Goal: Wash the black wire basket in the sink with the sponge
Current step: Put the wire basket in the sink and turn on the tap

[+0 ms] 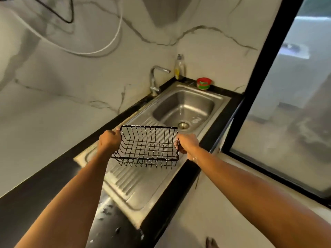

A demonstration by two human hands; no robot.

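Note:
The black wire basket (pixel 148 146) hangs in the air above the steel drainboard (pixel 136 181), just short of the sink bowl (pixel 184 108). My left hand (pixel 109 140) grips its left rim and my right hand (pixel 187 143) grips its right rim. White flecks cling to the basket's wires. The sink bowl holds no dishes; its drain (pixel 183 124) shows at the near end. I see no sponge in view.
A chrome tap (pixel 155 79) stands at the sink's far left. A dish soap bottle (pixel 179 68) and a red and green tub (pixel 203 83) sit on the black counter (pixel 35 199) behind the sink. A black-framed glass panel (pixel 286 113) is on the right.

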